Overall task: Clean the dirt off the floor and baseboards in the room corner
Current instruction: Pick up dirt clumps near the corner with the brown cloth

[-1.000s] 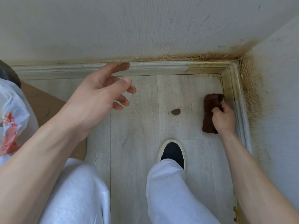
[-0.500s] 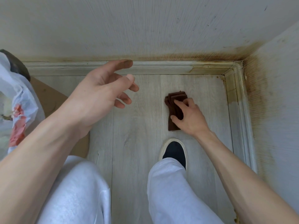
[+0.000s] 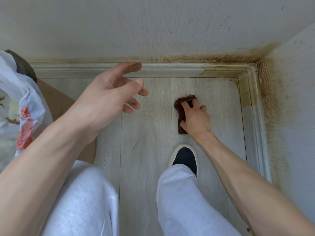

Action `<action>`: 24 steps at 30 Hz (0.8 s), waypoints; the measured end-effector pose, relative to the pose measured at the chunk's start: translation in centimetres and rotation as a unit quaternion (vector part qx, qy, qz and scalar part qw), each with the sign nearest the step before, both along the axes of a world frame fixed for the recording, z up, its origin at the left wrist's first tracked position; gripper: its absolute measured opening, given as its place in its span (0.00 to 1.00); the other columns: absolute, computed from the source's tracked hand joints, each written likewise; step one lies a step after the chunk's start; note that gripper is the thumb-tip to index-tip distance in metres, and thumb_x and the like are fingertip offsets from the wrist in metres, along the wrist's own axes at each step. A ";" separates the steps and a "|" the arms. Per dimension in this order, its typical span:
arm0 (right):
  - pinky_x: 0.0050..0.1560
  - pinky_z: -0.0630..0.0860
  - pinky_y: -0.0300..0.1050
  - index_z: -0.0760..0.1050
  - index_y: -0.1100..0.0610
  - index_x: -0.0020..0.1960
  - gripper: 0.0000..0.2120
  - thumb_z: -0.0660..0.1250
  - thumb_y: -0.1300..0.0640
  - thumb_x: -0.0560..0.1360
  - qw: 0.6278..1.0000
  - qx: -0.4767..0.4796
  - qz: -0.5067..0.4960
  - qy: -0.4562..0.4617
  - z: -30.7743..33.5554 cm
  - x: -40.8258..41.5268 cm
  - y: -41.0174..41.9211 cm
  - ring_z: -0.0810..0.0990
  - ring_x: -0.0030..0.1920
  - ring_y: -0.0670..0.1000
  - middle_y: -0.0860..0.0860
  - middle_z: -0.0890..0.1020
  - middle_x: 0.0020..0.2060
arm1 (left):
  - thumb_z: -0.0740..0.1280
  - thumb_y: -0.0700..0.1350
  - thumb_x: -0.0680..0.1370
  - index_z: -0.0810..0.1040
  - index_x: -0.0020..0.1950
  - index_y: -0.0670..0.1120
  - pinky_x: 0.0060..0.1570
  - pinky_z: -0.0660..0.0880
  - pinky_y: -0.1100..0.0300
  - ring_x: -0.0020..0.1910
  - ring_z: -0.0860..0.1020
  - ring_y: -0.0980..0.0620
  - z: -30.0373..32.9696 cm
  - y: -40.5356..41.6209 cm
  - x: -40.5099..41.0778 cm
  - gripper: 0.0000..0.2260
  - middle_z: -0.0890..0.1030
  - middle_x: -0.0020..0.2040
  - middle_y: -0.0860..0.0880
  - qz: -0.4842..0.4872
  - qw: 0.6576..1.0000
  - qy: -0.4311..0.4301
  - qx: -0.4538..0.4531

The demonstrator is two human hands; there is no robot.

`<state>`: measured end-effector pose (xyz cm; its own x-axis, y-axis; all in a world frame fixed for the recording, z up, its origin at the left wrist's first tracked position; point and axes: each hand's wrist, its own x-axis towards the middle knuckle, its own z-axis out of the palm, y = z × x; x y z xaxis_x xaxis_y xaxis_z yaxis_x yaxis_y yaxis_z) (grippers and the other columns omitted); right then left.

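On the pale plank floor point(image 3: 146, 133), well short of the corner, a folded brown cloth point(image 3: 181, 114) is pressed flat under the right hand point(image 3: 196, 120) — fingers curled over its top edge, thumb against its side. The left hand point(image 3: 109, 97) is held above the floor, fingers loosely spread and nothing held; its fingertip looks smudged dark. Floor wiping appears to be the step in hand. No loose dirt is seen on the planks near the cloth, yet brown staining is left along the back baseboard point(image 3: 170, 69) and the right baseboard point(image 3: 252, 106), heaviest at the corner — so the next move would likely call for the cloth to be carried there and rubbed firmly along the moulding.
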<state>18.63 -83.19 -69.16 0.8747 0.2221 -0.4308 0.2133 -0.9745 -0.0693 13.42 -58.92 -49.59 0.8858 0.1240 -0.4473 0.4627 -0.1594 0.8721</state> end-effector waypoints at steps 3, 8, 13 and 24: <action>0.41 0.70 0.51 0.68 0.53 0.75 0.26 0.69 0.58 0.78 1.000 0.018 0.003 -0.012 -0.3 0.7 -0.4 0.74 0.56 0.62 0.60 0.68 0.68 | 0.65 0.45 0.84 0.75 0.72 0.54 0.43 0.76 0.58 0.37 0.79 0.54 -0.2 -0.2 0.3 0.16 0.86 0.48 0.50 0.009 1.000 0.009 0.003; 0.42 0.70 0.50 0.69 0.53 0.74 0.25 0.68 0.60 0.79 0.999 0.038 0.002 -0.016 -0.7 2.0 -0.8 0.75 0.53 0.62 0.60 0.69 0.67 | 0.65 0.45 0.84 0.74 0.72 0.54 0.43 0.76 0.57 0.37 0.79 0.54 -0.9 -0.3 0.8 0.16 0.86 0.50 0.49 0.014 1.000 0.023 0.015; 0.39 0.68 0.49 0.72 0.54 0.70 0.22 0.68 0.62 0.77 0.997 0.063 -0.016 -0.030 -1.8 2.3 -0.6 0.74 0.51 0.61 0.59 0.69 0.67 | 0.65 0.45 0.84 0.73 0.73 0.54 0.44 0.77 0.56 0.38 0.80 0.53 -1.0 0.2 1.0 0.17 0.86 0.51 0.48 0.021 0.999 0.025 0.025; 0.46 0.70 0.44 0.75 0.56 0.58 0.13 0.70 0.62 0.74 0.929 0.261 -0.236 -0.116 -2.6 3.5 -2.1 0.75 0.46 0.53 0.54 0.75 0.53 | 0.65 0.44 0.84 0.74 0.72 0.53 0.42 0.77 0.59 0.38 0.80 0.54 1.0 0.4 -0.6 0.17 0.86 0.50 0.49 0.050 0.998 -0.022 0.005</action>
<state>22.15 -85.31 -71.73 0.9834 -0.0843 -0.1604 -0.1615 -0.8094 -0.5646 12.80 -58.54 -48.58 0.8874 0.2172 -0.4066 0.4380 -0.1225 0.8906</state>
